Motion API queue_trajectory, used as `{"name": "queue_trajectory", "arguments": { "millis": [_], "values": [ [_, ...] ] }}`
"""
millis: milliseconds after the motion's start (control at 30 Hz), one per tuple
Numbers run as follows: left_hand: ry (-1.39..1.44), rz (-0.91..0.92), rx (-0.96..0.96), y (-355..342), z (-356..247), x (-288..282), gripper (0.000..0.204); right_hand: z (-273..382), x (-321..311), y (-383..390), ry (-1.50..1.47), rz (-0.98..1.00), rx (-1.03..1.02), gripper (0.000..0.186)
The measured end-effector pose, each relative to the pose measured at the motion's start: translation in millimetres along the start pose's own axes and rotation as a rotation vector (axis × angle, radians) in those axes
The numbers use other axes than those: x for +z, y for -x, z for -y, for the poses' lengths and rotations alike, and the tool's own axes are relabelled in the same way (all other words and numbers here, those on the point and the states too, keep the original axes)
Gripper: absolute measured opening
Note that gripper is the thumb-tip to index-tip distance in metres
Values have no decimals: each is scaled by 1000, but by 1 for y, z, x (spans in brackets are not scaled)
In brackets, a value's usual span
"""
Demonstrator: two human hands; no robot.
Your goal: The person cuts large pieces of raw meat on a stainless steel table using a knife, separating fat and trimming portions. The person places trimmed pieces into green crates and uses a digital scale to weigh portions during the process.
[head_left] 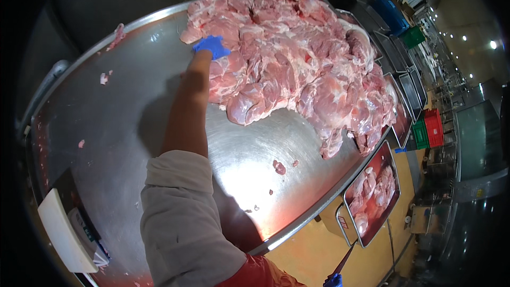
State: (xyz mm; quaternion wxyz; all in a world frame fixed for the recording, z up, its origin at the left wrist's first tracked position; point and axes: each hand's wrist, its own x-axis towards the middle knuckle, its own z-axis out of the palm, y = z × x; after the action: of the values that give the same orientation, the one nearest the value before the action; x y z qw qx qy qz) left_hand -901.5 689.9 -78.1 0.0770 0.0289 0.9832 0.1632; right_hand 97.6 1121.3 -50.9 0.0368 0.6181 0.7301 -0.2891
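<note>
Raw meat [287,64] heap, scrap-flecked steel table [95,143], yellow floor [305,250], red crate [434,127]

Meat-processing room, identified by a steel counter [106,127] bearing heaped raw meat [297,58] under and to the right of the gloved left hand [212,47]; a metal tub [378,213] of meat pieces [366,194] ahead of the gloved right hand [333,280], which holds a knife [344,261]; and, farther ahead, a red crate [434,127] and green crate [419,134].
</note>
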Motion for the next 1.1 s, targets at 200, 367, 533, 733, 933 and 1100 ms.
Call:
{"name": "queue_trajectory", "arguments": {
  "millis": [200, 367, 533, 733, 933, 1100],
  "values": [
    [43, 23, -43, -19, 39, -8, 76, 118, 32, -22, -8, -118, -235, 26],
    [83, 206, 25, -30, 25, -11, 60, 149, 43, -9, -25, -157, -306, 29],
    [40, 142, 42, -18, 30, -8, 49, 162, 49, -10, -56, -165, -359, 34],
    [81, -17, 43, 7, 26, 9, 47, 133, 47, 2, -197, -158, -300, 34],
    [143, -63, -10, 90, 23, 15, 44, 136, 45, 17, -161, -138, -308, 35],
    [208, -123, -70, 226, 48, 39, 43, 162, 61, 3, -176, 2, -368, 35]
  ]
}}
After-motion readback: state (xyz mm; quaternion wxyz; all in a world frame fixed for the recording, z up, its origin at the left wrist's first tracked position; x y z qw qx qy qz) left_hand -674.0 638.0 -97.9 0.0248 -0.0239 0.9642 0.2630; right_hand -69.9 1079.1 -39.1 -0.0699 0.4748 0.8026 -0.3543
